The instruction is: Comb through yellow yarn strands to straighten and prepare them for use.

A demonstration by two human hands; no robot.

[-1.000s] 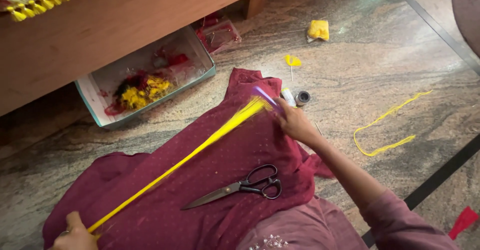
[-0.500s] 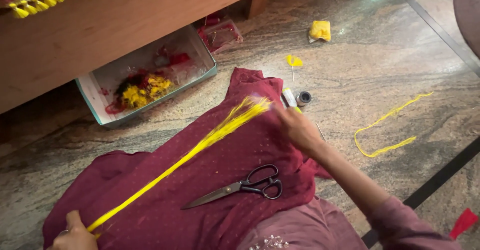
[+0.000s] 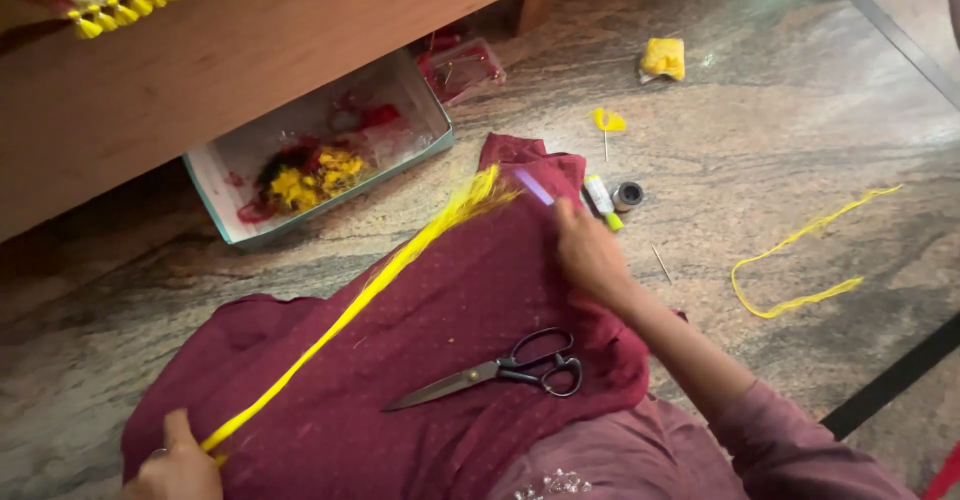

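Yellow thread bundle (image 3: 350, 305) stretched taut diagonally across maroon cloth (image 3: 450, 340), far end frayed.

Single view, head-worn; looks steeply down from above onto the stone floor (image 3: 800, 160) in front of the wearer; close range, within arm's reach; left hand (image 3: 180, 465) at the bottom edge, right hand (image 3: 590, 255) near centre; maroon cloth (image 3: 450, 340) fills the lower middle; wooden furniture edge (image 3: 250, 60) bounds the top left; no second view to overlap.

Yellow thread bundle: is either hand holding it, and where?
The left hand pinches the yellow thread bundle at its near end. The right hand is off the far end, holding a small purple stick by its lower end.
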